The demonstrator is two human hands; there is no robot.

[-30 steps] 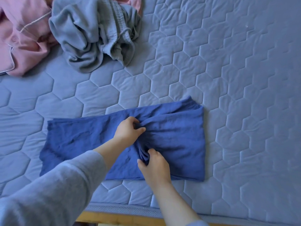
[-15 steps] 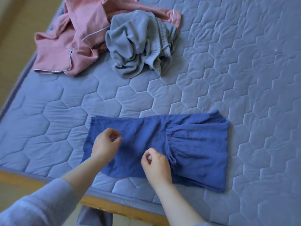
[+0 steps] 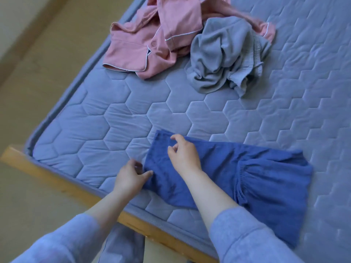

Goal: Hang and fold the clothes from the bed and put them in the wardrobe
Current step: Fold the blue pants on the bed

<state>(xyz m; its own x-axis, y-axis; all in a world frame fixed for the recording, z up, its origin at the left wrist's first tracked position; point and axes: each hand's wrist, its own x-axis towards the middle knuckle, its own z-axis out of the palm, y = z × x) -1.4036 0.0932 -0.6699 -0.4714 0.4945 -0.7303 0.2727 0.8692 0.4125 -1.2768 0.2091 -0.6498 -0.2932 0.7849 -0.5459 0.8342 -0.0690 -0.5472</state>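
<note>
Blue trousers lie flat near the bed's front edge, with the waistband end folded over at the right. My left hand is at the near left corner of the leg end, thumb on top of the cloth and fingers at its edge, pinching it. My right hand hovers over the far left corner, its thumb and curled fingers apart just above the fabric. A crumpled grey garment and a pink pyjama top lie in a heap at the far side of the bed.
The quilted blue mattress sits on a wooden frame whose edge runs diagonally at the lower left. Beige floor lies to the left. More blue-grey cloth hangs below the frame near my sleeves.
Both hands have moved left along the blue trousers, from the middle to the leg end. The view has swung left, showing the bed's corner and the floor.
</note>
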